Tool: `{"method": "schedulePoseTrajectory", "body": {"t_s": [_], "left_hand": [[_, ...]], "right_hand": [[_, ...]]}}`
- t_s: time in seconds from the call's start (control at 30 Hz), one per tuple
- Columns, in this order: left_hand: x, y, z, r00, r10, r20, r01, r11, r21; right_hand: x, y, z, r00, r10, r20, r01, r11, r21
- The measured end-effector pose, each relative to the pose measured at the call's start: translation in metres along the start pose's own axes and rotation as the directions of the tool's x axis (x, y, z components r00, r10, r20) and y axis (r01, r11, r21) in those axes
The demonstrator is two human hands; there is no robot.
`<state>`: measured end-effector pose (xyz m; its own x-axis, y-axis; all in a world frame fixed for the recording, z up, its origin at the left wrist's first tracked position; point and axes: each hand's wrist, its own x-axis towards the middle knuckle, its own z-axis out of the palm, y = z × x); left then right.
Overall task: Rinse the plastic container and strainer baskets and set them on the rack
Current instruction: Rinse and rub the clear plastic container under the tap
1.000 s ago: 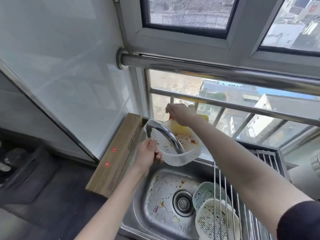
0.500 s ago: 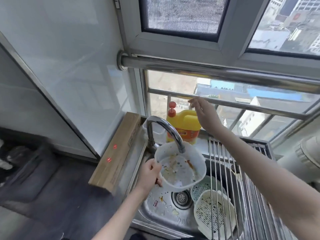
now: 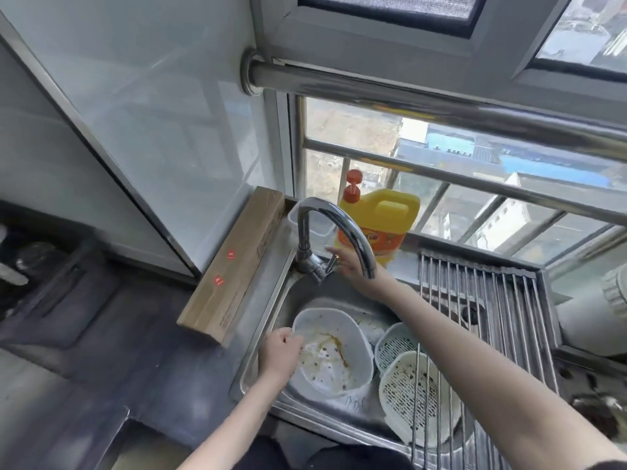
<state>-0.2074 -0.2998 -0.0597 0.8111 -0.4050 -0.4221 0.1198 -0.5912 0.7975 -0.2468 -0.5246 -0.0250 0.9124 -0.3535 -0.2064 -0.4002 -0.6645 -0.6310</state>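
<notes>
A translucent white plastic container, smeared with brown residue, sits low in the steel sink. My left hand grips its left rim. Two white strainer baskets lie to its right in the sink: a small one and a larger speckled one, partly under the rack's bars. My right hand reaches to the tap's lever at the base of the curved chrome faucet, fingers touching it. No water is visible.
A roll-up steel bar rack covers the sink's right half. A yellow detergent jug with a red pump stands on the sill behind the faucet. A long cardboard box lies left of the sink. A clear tub sits behind the faucet.
My left hand lowered the container from under the spout down into the sink. My right hand dropped from near the window bars to the tap's lever.
</notes>
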Motion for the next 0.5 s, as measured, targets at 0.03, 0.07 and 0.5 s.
{"method": "schedulePoseTrajectory", "body": {"t_s": [0.03, 0.07, 0.5], "left_hand": [[0.002, 0.000, 0.001, 1.000, -0.006, -0.009, 0.006, 1.000, -0.009], [0.004, 0.000, 0.002, 1.000, -0.011, -0.012, 0.011, 1.000, -0.018], [0.023, 0.007, 0.018, 0.984, -0.088, 0.155, 0.111, 0.984, -0.142]], "right_hand": [[0.006, 0.003, 0.001, 1.000, -0.006, 0.005, 0.006, 1.000, -0.011], [0.012, 0.005, 0.002, 1.000, -0.019, 0.005, 0.019, 0.999, -0.032], [0.017, 0.007, -0.010, 0.996, -0.084, -0.012, 0.082, 0.992, -0.095]]}}
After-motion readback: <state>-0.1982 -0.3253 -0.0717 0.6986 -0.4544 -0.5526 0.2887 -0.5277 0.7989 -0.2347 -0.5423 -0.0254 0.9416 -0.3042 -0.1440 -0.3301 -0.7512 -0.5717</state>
